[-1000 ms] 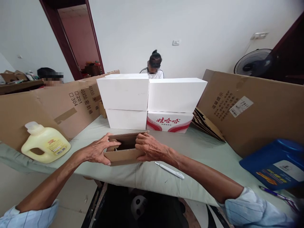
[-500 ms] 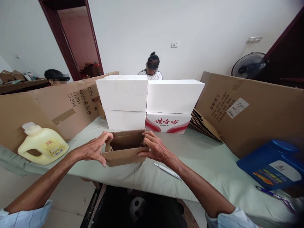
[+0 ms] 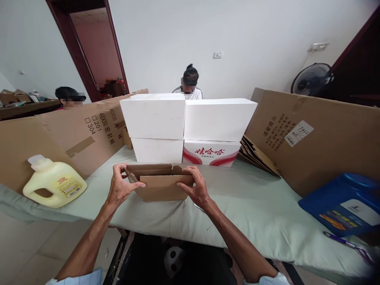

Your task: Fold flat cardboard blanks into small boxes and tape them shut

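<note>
A small brown cardboard box (image 3: pixel 166 189) stands at the table's near side, its top uncovered and its walls pressed rather close together. My left hand (image 3: pixel 120 186) pinches the upper left corner, thumb on the near wall and fingers behind. At the upper right corner my right hand (image 3: pixel 197 186) grips the cardboard in the same way. Just beyond the box are stacked white boxes (image 3: pixel 152 118), and one lower box with red lettering (image 3: pixel 212 153). Most of a white-handled tool is hidden under my right hand; only a sliver shows, too little to name now.
On the left lies a yellow detergent jug (image 3: pixel 56 182) before a large cardboard panel (image 3: pixel 86 138). At right are a blue bottle (image 3: pixel 341 206), a purple-handled tool (image 3: pixel 341 239), flattened cardboard (image 3: pixel 258 156) and another panel (image 3: pixel 320 146). Two people sit beyond the table (image 3: pixel 246 213).
The box's opening has narrowed, and its near wall has tipped up. My left hand has moved left and turned more upright; my right hand has shifted slightly right, covering the white-handled tool.
</note>
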Demonstrator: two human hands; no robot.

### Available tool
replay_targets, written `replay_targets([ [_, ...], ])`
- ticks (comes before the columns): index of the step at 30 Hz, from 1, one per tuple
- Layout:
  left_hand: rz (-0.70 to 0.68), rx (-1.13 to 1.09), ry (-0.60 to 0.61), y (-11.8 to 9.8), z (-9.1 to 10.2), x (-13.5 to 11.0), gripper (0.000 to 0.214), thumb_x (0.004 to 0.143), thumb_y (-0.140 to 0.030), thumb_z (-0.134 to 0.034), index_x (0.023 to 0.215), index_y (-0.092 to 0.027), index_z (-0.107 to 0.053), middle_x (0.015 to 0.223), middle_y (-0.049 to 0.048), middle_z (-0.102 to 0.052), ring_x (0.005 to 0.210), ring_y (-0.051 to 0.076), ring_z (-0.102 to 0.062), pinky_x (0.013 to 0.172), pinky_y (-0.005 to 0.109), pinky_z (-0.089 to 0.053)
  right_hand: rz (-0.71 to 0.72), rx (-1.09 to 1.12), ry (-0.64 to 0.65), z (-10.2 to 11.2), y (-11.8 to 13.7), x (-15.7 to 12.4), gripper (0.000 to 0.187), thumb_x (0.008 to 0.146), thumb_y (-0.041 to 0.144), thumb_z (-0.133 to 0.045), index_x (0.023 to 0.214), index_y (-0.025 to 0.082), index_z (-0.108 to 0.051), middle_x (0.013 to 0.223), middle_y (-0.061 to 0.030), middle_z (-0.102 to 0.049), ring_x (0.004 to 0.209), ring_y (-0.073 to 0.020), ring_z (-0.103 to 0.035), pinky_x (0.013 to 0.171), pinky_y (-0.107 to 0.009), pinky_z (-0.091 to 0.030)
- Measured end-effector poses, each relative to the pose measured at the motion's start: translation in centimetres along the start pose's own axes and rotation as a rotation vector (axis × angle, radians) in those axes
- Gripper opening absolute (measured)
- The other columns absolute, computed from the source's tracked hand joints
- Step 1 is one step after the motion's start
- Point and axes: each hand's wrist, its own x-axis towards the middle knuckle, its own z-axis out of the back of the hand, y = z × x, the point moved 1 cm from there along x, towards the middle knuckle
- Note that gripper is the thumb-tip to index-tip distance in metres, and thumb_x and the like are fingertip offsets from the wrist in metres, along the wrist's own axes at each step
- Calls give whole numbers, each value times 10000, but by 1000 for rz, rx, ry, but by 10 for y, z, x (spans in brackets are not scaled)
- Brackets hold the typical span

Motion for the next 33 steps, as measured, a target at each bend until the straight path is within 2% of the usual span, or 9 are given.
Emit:
replay_targets([
  [4,47,74,-165,5,-8,1,1014,505,-620,-1040,1270,-288,-464,1254,51,-592,1165,311,-659,1064,565,-577,-201,140,48,-1,-5,2,498,928,445,-854,1339,262,-640,1251,-94,-735,1086,-256,-744,946,-409,-628],
  [9,68,114,-173,6,-9,8,1142,563,-592,-1031,1497,-268,-457,1380,117,-585,1295,370,-622,1135,592,-532,-420,383,178,0,-27,1,719,909,580,-825,1500,246,-590,1113,-70,-784,967,-233,-747,828,-360,-627],
  [11,52,149,-181,4,-9,11,1055,595,-583,-1017,1462,-255,-514,1397,130,-594,1342,388,-600,1158,597,-518,-425,406,274,-1,-35,-3,649,930,661,-755,1386,204,-691,1046,-68,-787,927,-231,-742,812,-358,-627],
  [15,62,188,-234,2,-12,16,946,602,-595,-1000,1372,-238,-582,1368,138,-612,1352,415,-592,1174,634,-503,-385,322,413,1,-41,-13,540,925,698,-719,941,165,-809,830,-38,-767,790,-221,-716,703,-330,-615],
  [18,49,133,-236,2,-13,20,1020,590,-606,-1001,1427,-240,-546,1385,142,-602,1349,403,-596,1178,627,-505,-342,211,417,4,-36,-19,460,981,597,-678,823,181,-794,778,-21,-758,752,-213,-703,663,-314,-605],
  [21,-6,-18,-164,4,-6,24,1079,612,-619,-990,1488,-254,-476,1323,112,-632,1251,331,-660,1134,548,-557,-288,95,315,7,-22,-26,303,1051,398,-600,991,209,-828,1048,-75,-827,1002,-263,-758,908,-411,-642],
  [24,-72,-97,-77,6,6,26,939,648,-630,-973,1387,-253,-534,1358,131,-654,1284,315,-673,1091,468,-594,-74,-101,141,11,-3,-31,334,1091,235,-522,1275,258,-800,1396,-131,-768,1337,-288,-691,1150,-514,-558],
  [28,-253,-18,-106,-3,21,23,564,769,-534,-900,1180,-235,-655,1443,162,-642,1411,354,-627,1086,470,-611,234,-317,-12,14,15,-37,408,1114,169,-512,1424,320,-730,1417,-118,-762,1363,-272,-693,1121,-518,-599],
  [33,-328,30,-182,-22,24,21,213,846,-341,-771,1024,-229,-734,1307,121,-715,1269,312,-716,1111,511,-604,251,-327,-13,11,14,-48,414,1120,173,-535,1467,326,-700,1391,-116,-772,1306,-272,-723,1054,-493,-629],
])
